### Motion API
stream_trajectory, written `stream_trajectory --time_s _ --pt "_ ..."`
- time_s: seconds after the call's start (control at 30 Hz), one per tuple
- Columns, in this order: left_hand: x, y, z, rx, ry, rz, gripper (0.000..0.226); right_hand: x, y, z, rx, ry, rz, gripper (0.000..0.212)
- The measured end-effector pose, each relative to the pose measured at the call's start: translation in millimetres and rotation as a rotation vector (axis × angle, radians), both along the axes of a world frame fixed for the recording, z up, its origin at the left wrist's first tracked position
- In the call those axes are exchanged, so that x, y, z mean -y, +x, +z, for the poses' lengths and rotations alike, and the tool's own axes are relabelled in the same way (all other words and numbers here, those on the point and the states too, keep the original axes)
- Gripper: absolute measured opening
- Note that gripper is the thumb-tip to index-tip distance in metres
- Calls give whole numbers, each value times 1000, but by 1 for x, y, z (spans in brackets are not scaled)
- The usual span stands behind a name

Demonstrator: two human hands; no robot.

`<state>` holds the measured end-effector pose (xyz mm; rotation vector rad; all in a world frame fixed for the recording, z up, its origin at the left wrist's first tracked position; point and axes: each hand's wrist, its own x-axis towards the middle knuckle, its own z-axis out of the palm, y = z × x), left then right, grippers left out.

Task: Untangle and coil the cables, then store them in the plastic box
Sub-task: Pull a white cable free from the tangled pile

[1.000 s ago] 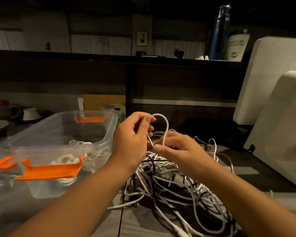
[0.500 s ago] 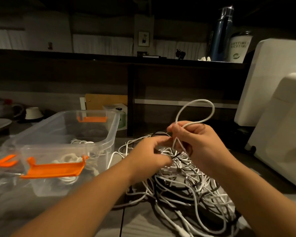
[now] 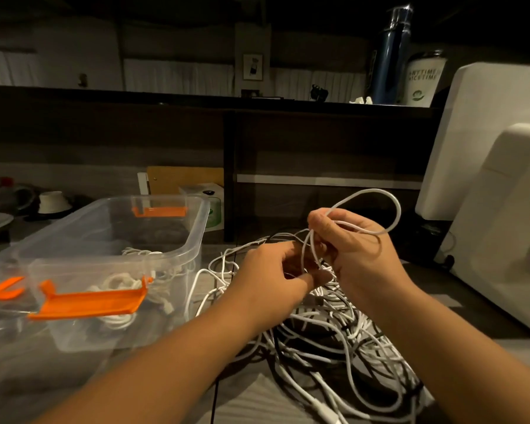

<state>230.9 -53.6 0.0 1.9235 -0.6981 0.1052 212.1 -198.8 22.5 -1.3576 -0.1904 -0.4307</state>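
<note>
The right hand (image 3: 358, 255) has its grip closed on a white cable (image 3: 396, 209), pinching it into a loop whose long axis points toward 2 o'clock. Two strands drop from that pinch toward 6 o'clock, where the left hand (image 3: 276, 276) curls its grip around them. Below both hands the tangle (image 3: 334, 332) sprawls on the bench (image 3: 251, 402). The plastic box (image 3: 201, 237) sits at 9 o'clock, holding coiled cables.

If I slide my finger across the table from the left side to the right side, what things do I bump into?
orange clip → clear plastic box → left hand → right hand, both hands gripping a white cable → big white casing
</note>
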Motion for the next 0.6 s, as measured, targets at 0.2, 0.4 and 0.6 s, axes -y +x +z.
stream_trajectory --time_s 0.2,0.4,0.6 --pt "-4 2 11 -94 -363 -35 15 8 6 -2 39 -104 65 30" --pt "-15 14 21 -95 -628 66 16 6 9 -13 -16 -653 214 35" --pt "-14 21 17 -170 -677 103 13 -1 5 -11 -63 -1048 82 30"
